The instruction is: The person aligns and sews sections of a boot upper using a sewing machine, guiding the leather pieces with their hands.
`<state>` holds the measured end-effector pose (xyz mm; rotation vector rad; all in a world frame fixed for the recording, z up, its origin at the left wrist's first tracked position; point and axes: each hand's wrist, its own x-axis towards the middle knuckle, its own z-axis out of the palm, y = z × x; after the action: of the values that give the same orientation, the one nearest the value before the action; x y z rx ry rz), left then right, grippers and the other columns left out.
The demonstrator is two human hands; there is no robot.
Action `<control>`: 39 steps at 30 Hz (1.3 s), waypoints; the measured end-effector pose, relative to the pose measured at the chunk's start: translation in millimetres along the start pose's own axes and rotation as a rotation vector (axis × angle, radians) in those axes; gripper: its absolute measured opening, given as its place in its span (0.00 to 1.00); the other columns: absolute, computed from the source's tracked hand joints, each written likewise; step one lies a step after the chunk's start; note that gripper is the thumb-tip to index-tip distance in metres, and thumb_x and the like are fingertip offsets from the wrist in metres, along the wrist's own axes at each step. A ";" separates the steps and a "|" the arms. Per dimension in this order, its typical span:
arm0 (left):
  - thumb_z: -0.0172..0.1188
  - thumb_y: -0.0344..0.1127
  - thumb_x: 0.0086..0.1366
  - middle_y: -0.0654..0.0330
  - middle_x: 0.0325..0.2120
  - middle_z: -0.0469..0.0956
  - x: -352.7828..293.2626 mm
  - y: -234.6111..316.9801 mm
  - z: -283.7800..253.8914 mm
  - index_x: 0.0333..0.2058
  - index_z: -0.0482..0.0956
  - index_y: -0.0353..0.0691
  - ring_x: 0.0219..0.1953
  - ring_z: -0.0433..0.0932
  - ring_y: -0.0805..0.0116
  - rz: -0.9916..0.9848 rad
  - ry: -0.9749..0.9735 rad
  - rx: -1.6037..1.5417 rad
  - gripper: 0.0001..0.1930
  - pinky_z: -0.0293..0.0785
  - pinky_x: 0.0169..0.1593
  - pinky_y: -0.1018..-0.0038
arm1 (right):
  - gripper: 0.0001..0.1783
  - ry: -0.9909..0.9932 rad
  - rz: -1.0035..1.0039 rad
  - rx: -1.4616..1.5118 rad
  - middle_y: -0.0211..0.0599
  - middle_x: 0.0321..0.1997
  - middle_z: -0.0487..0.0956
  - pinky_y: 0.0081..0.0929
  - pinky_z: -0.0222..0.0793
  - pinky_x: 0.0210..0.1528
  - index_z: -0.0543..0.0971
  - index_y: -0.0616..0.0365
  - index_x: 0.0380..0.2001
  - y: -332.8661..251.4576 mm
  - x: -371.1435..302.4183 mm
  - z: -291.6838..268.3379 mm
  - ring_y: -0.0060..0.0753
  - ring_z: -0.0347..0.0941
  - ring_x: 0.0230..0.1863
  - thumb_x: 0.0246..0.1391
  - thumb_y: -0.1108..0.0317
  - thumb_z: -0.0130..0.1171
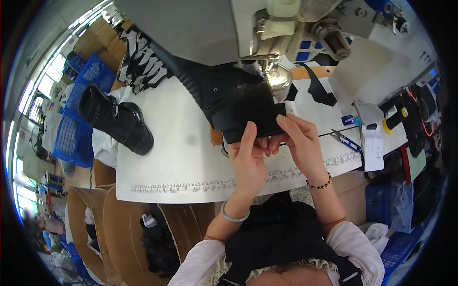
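A black boot (234,97) with a ridged edge along its left side and a small metal eyelet lies under the head of a sewing machine (191,28). My left hand (249,159) pinches its near edge, thumb on top and fingers partly hidden beneath. On the right corner of that same edge, my right hand (301,142) is closed, with thumb and fingers pressing the black material. The needle area sits just beyond, lit by a lamp glow; the needle itself cannot be made out.
Another black boot (117,119) with buckled straps lies at the table's left. Right of my hands are thread snips (347,140), a notepad (372,148) and a thread spool (395,120). Black cut pieces (320,88) lie behind. Cardboard boxes (126,238) stand below the front edge.
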<state>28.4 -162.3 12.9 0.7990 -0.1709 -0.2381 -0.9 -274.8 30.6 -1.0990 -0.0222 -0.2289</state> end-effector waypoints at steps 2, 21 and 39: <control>0.47 0.44 0.66 0.64 0.17 0.64 0.4 -1.8 -0.3 0.23 0.67 0.37 0.21 0.66 0.72 0.008 -0.039 -0.003 0.17 0.59 0.23 0.76 | 0.13 0.006 0.005 -0.013 0.33 0.20 0.74 0.17 0.68 0.25 0.74 0.65 0.25 -4.2 -0.1 1.4 0.22 0.72 0.21 0.58 0.66 0.51; 0.51 0.37 0.65 0.64 0.14 0.69 -0.1 -8.0 -3.9 0.28 0.73 0.37 0.16 0.67 0.77 0.088 -0.006 -0.086 0.10 0.60 0.19 0.82 | 0.14 -0.024 0.009 0.023 0.32 0.16 0.72 0.16 0.65 0.22 0.74 0.64 0.26 -3.5 3.6 2.8 0.21 0.70 0.18 0.59 0.63 0.50; 0.47 0.42 0.66 0.62 0.11 0.64 -3.4 -2.7 4.6 0.20 0.69 0.37 0.19 0.69 0.66 0.084 0.041 -0.053 0.18 0.63 0.20 0.71 | 0.10 -0.095 0.116 0.026 0.29 0.20 0.73 0.14 0.60 0.16 0.74 0.63 0.30 -16.1 11.2 4.1 0.16 0.67 0.16 0.54 0.66 0.57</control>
<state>23.6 -166.4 13.9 0.7421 -0.1591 -0.1460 7.2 -280.2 48.1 -1.0808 -0.0457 -0.0725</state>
